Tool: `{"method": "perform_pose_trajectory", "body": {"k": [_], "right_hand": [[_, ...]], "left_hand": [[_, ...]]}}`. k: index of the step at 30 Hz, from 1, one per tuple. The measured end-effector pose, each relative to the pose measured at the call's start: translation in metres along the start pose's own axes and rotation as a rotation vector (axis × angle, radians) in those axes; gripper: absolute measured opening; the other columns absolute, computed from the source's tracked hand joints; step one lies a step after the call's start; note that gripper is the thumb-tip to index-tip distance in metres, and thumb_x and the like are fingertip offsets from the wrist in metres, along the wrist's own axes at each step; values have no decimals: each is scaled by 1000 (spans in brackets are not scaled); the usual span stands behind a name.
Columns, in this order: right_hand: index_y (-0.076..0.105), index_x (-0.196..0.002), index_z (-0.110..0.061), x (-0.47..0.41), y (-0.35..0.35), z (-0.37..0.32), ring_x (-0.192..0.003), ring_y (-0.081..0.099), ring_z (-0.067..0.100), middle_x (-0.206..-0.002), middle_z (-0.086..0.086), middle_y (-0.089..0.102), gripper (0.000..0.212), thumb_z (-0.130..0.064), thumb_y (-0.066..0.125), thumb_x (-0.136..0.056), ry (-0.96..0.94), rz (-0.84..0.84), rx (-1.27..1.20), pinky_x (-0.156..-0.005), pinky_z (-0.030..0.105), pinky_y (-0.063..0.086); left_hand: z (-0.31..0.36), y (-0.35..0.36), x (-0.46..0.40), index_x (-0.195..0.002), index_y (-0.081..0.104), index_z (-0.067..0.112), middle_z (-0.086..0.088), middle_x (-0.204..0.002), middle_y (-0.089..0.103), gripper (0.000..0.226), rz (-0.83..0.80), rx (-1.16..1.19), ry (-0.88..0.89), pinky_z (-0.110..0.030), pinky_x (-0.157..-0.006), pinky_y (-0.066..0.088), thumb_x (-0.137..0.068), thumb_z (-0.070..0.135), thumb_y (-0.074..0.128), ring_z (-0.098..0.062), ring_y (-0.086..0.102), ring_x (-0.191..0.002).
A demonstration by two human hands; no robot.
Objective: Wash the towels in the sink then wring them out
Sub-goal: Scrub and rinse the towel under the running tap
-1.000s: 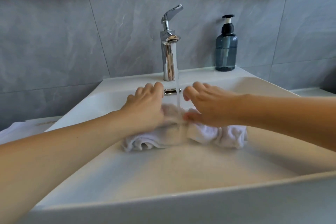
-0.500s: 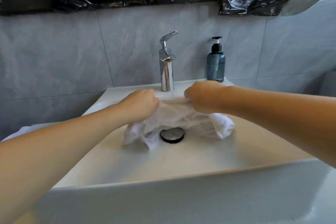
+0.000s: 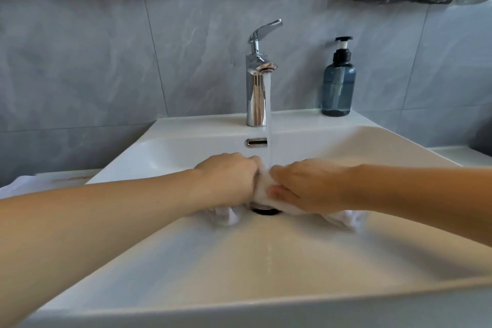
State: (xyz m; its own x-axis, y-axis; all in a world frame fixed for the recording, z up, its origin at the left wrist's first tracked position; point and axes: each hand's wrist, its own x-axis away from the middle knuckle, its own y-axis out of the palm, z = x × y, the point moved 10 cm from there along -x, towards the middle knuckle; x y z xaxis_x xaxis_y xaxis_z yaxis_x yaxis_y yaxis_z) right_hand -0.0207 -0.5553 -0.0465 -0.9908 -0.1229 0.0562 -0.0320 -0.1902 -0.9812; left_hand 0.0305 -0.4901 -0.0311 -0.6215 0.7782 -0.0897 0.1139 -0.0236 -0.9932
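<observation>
A white towel (image 3: 262,189) is held bunched in the sink (image 3: 266,274), directly over the drain (image 3: 266,211), which is mostly hidden beneath it. The towel is gripped by the left hand (image 3: 229,181) and the right hand (image 3: 306,186), fingers curled round it; most of the cloth is covered by them. Water falls from the faucet (image 3: 257,82) behind the drain. No label can be read on the soap bottle (image 3: 338,85).

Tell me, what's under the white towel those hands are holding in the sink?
Under the bunched white towel, gripped by the left hand and right hand, the dark drain peeks out of the sink floor. Most of the drain is covered by towel and hands.
</observation>
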Motion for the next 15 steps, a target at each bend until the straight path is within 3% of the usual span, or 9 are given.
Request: {"method": "perform_pose_trajectory", "body": {"k": [5,10,13,15], "right_hand": [[35,-97,-23,-5,-3,11,-76,46,21,-80,-4,43,22,-44,34,-102,90,-19,-24,-71,33,37],[37,-97,-23,0,0,8,-81,49,24,-82,-3,45,25,-48,34,-101,71,-18,-87,-72,36,38],[38,-96,-25,-3,-2,16,-82,52,25,-81,-5,46,23,-47,36,-99,115,3,-41,-72,35,41],[38,-95,-26,-2,-1,10,-79,50,21,-79,-8,43,24,-50,37,-99,52,0,-81,-71,35,39]], "left_hand": [[10,-1,5,-79,46,19,3,-66,48,26,51,112,79,-34,-59,37,-100,28,34,-24,49,-67],[1,4,-2,-81,53,28,9,-71,50,23,-20,132,-2,-33,-65,45,-98,26,38,-20,55,-75],[10,2,2,-69,41,24,6,-67,47,34,-26,218,63,-31,-58,34,-103,27,36,-13,46,-64],[1,3,1,-70,41,24,4,-70,50,35,-22,161,29,-33,-62,38,-104,30,35,-15,49,-68]]}}
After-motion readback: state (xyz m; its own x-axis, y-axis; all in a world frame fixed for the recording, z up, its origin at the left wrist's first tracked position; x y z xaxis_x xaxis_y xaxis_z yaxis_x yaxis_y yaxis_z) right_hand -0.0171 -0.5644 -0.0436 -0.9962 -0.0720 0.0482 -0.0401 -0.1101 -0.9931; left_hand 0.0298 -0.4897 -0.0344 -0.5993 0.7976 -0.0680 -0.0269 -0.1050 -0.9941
